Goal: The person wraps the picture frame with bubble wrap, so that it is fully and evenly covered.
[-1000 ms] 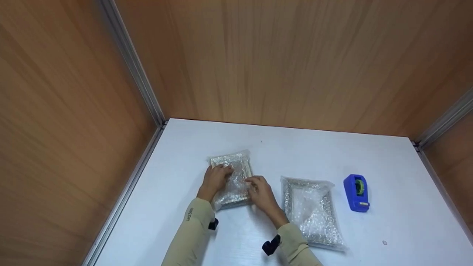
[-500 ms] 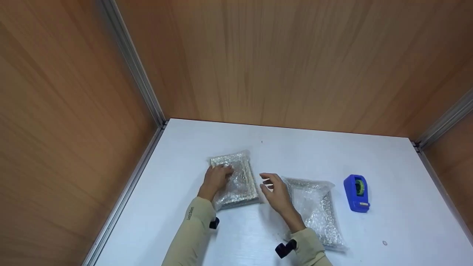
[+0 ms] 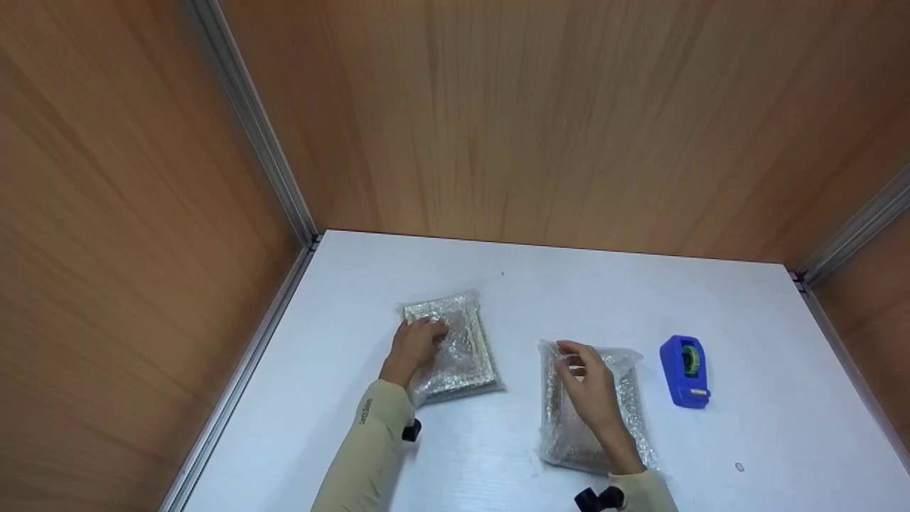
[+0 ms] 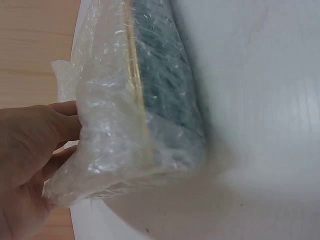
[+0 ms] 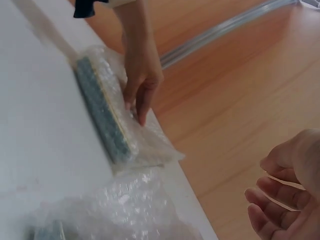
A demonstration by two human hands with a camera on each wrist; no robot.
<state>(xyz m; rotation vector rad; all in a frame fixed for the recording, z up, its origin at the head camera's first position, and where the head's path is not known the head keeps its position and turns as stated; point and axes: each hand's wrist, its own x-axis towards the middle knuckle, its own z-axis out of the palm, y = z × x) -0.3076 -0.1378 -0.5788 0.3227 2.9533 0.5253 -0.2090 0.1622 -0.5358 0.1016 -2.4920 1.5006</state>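
Note:
A flat frame-like item in bubble wrap (image 3: pixel 466 370) lies on the table's left half. My left hand (image 3: pixel 416 346) rests on top of it, fingertips pressing the loose wrap down. In the left wrist view that hand (image 4: pixel 30 155) lies against the bubble wrap (image 4: pixel 107 125), with a gold edge and a dark green side showing through; its fingertips are partly hidden. My right hand (image 3: pixel 593 391) is in the air over a second bubble-wrapped package (image 3: pixel 558 427), fingers loosely bent and holding nothing. In the right wrist view this hand (image 5: pixel 287 192) is apart from both packages.
A blue tape dispenser (image 3: pixel 687 373) with a green roll stands right of the second package. Wood-grain panels (image 3: pixel 554 128) rise behind and beside the white table (image 3: pixel 746 341), with metal rails (image 3: pixel 263 135) at the corners.
My right hand has left the left package and moved right, over the second package. The left hand has stayed where it was on the wrap.

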